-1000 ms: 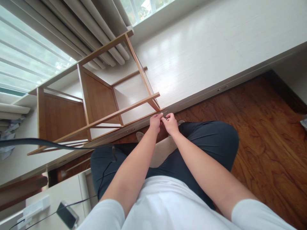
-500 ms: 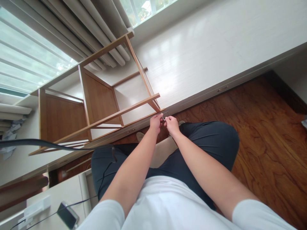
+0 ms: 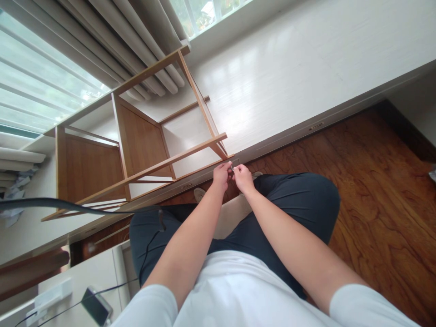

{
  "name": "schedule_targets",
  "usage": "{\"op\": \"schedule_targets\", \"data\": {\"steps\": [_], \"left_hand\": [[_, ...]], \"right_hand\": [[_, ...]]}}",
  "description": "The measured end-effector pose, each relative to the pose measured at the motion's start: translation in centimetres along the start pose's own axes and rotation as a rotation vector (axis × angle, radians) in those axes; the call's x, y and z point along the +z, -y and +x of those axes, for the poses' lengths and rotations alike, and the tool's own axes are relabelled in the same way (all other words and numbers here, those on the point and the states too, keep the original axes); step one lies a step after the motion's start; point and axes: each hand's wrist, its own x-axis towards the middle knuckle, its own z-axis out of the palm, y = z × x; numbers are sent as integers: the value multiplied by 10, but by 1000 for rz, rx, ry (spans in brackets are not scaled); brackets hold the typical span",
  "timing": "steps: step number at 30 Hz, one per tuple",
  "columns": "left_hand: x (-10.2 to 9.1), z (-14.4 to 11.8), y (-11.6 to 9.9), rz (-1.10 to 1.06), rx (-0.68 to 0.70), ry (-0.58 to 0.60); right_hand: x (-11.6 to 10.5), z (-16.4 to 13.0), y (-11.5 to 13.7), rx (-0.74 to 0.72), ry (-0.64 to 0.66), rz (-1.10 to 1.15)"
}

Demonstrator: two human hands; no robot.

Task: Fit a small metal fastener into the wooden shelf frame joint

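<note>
L hand (image 3: 221, 176) + R hand (image 3: 243, 177): fingertips pinching small metal piece (image 3: 232, 167) | beside wooden shelf frame (image 3: 143, 136) | over lap

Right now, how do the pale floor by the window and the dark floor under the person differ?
The pale floor is whitish and shows only faint, fine lines; the dark floor is reddish brown with bold swirling grain. The pale floor bears the wooden shelf frame; the dark floor bears the seated person, whose left hand and right hand pinch something tiny. Both are glossy.
</note>
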Motion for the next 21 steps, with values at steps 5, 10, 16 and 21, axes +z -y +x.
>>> {"op": "schedule_targets", "data": {"steps": [5,10,16,21], "left_hand": [[0,1,1,-1,3,-1],[0,1,1,-10,28,6],[2,0,2,-10,53,-8],[2,-1,2,-7,52,-11]], "right_hand": [[2,1,-3,12,13,-6],[2,1,-2,8,21,-46],[0,-1,2,6,22,-83],[-2,-4,4,-10,9,-104]]}}
